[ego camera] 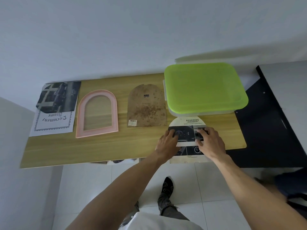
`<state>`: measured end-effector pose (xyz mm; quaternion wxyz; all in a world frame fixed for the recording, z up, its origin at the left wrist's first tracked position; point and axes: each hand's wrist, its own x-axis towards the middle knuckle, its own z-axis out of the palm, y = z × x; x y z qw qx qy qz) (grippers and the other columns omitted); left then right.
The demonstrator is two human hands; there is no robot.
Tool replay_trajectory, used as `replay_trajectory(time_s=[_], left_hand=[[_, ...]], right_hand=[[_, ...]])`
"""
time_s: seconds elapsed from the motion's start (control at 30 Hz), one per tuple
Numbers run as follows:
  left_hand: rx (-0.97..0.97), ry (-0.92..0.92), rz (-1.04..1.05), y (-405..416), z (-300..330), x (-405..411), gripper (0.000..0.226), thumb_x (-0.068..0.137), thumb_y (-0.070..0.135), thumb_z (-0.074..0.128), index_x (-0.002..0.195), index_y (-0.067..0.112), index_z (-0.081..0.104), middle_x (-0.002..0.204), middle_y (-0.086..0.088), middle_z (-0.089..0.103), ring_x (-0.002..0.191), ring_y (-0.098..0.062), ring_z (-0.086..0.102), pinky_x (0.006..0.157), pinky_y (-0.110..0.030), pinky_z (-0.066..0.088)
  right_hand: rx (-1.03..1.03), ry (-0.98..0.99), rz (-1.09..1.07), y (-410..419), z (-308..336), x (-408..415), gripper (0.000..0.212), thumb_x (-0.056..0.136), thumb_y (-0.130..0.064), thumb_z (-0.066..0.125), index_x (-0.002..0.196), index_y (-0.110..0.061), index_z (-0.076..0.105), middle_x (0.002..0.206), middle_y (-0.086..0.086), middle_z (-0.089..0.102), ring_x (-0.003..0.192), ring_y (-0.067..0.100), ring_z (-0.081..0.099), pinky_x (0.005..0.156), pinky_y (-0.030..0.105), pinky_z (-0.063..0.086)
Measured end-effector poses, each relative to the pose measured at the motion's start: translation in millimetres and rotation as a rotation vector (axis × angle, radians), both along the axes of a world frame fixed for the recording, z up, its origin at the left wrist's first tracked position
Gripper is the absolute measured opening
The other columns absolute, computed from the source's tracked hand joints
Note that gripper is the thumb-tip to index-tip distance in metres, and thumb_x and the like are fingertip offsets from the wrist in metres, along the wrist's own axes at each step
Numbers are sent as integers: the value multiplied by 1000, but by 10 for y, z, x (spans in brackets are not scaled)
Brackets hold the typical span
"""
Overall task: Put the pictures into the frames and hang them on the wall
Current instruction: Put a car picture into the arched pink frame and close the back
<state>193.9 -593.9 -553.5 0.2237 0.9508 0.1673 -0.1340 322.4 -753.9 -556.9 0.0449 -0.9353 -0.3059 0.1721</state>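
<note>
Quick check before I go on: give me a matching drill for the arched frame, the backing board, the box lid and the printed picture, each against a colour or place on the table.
Things:
1. arched frame
2. backing board
3. box lid
4. printed picture

Descriptions:
A. bright green, at the table's far right
B. under both hands, at the near edge
C. pink, lying flat, empty
D. brown and stained, between the frame and the box

Pairs: 1-C, 2-D, 3-A, 4-B. The left hand and right hand rest on the picture.
</note>
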Motion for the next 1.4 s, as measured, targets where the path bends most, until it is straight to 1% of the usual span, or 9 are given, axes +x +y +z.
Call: replay_trajectory(time_s=[0.2, 0.3, 0.43, 0.67, 0.83, 1.07, 1.27, 1.33, 1.4], left_hand=[[5, 4, -17, 5, 29, 24, 62, 86, 31, 70, 139, 10, 46, 136, -10, 43, 126, -29, 40, 94, -46, 48], [-37, -59, 51, 85, 79, -42, 58, 86, 32, 69, 136, 11, 48, 137, -9, 46, 125, -29, 42, 98, -45, 45], [-28, -114, 155, 425, 202, -218, 54, 90, 34, 64, 134, 9, 47, 137, -9, 49, 126, -27, 46, 96, -42, 46], [71, -119, 379, 1433, 422, -863, 52, 91, 36, 62, 134, 11, 47, 135, -8, 49, 123, -29, 47, 89, -45, 49], [88, -107, 538, 2317, 469, -1482, 50, 94, 33, 60, 136, 10, 47, 137, -8, 48, 125, -28, 46, 94, -44, 46], [147, -71, 672, 3699, 438, -2176, 45, 94, 32, 60, 131, 8, 50, 140, -11, 45, 128, -29, 45, 95, -44, 46], [199, -80, 617, 4597, 230, -2637, 51, 92, 29, 63, 136, 11, 44, 138, -7, 47, 125, -28, 45, 100, -39, 43], [223, -92, 574, 4789, 165, -2697, 49, 90, 30, 64, 133, 13, 45, 136, -6, 47, 127, -28, 43, 106, -37, 36], [211, -76, 547, 4964, 77, -2725, 56, 91, 33, 62, 139, 14, 41, 146, -7, 40, 137, -28, 35, 115, -37, 27]], right_hand=[[-10, -26, 35, 18, 26, 40, 43, 89, -31, 67, 130, -19, 61, 127, 14, 53, 113, 34, 53, 81, 44, 54], [61, -78, 112, 92, 58, 27, 37, 86, -28, 72, 119, -12, 67, 116, 13, 60, 103, 35, 59, 76, 44, 54], [179, -95, 232, 469, 197, -60, 33, 89, -29, 70, 116, -11, 69, 115, 7, 65, 104, 30, 63, 78, 41, 54], [326, 35, 354, 1656, 471, -534, 36, 97, -40, 58, 124, -17, 64, 123, 6, 61, 112, 27, 59, 85, 41, 55], [341, 42, 402, 2681, 563, -962, 40, 97, -47, 54, 124, -20, 64, 124, 2, 61, 106, 25, 62, 77, 36, 55], [283, 118, 530, 4032, 564, -1644, 43, 99, -43, 53, 136, -20, 52, 141, 1, 49, 124, 20, 53, 94, 37, 52], [223, 132, 588, 4971, 444, -2153, 41, 98, -32, 59, 134, -16, 54, 142, 1, 51, 126, 21, 51, 94, 36, 51], [210, 141, 600, 5209, 420, -2292, 44, 98, -29, 59, 139, -15, 52, 147, 0, 47, 131, 20, 49, 98, 36, 49], [168, 152, 611, 5466, 382, -2407, 48, 99, -27, 57, 144, -14, 48, 153, 0, 42, 137, 20, 43, 102, 36, 45]])
